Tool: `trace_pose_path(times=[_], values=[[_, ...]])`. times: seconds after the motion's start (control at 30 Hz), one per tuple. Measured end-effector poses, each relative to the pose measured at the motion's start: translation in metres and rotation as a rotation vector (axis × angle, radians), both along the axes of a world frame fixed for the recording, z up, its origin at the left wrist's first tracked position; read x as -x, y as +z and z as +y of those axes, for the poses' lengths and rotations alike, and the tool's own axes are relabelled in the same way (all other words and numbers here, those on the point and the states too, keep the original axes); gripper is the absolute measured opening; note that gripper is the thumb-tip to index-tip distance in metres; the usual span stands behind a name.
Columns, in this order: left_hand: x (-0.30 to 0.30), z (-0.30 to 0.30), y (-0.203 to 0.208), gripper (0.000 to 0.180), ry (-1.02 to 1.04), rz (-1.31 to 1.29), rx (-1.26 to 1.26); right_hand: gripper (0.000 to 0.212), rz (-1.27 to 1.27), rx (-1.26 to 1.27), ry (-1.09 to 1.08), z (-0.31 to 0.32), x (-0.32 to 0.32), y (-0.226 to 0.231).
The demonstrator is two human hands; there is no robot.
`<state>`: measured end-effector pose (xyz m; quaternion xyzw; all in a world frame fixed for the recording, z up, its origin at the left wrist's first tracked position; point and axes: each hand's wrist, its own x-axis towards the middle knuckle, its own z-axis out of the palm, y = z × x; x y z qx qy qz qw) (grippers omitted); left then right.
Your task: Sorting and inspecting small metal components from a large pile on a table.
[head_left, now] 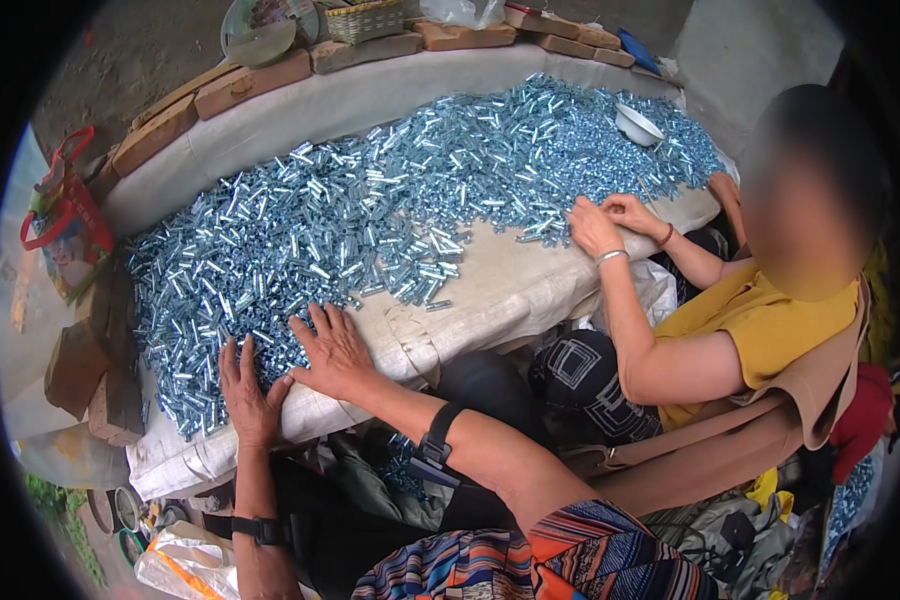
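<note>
A wide heap of small shiny metal tubes (300,205) covers the white-sheeted table (410,340). Among them lie finer metal pieces, too small to name. My left hand (248,398) rests at the heap's near left edge, fingers stretched out and pointing away from me. Just to its right, my right hand (332,352) has its fingers spread against the loose pieces, its thumb reaching close to my left thumb. Neither hand visibly grips anything, though what lies under the palms is hidden. Each of my forearms wears a black strap.
A person in a yellow top sits to my right, their hands (598,230) together at the table's front edge. A white bowl (638,125) sits on the heap's far right. Bricks (255,84) line the back edge. A red-handled bag (70,235) hangs at the left.
</note>
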<state>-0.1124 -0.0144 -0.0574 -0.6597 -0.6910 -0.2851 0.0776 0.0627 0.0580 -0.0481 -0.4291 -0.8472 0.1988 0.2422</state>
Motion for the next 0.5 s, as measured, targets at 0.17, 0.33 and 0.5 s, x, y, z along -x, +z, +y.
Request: trace_pose_path(times=[0.17, 0.33, 0.5], values=[[-0.011, 0.005, 0.002, 0.083, -0.013, -0.034, 0.017, 0.079, 0.009, -0.046, -0.021, 0.003, -0.009, -0.002], [0.008, -0.013, 0.008, 0.079, 0.056, -0.053, 0.005, 0.078, -0.04, -0.038, 0.028, -0.007, 0.019, 0.005], [-0.023, 0.01, 0.01, 0.077, -0.031, -0.157, -0.035, 0.075, -0.042, -0.223, -0.048, 0.014, -0.012, -0.02]])
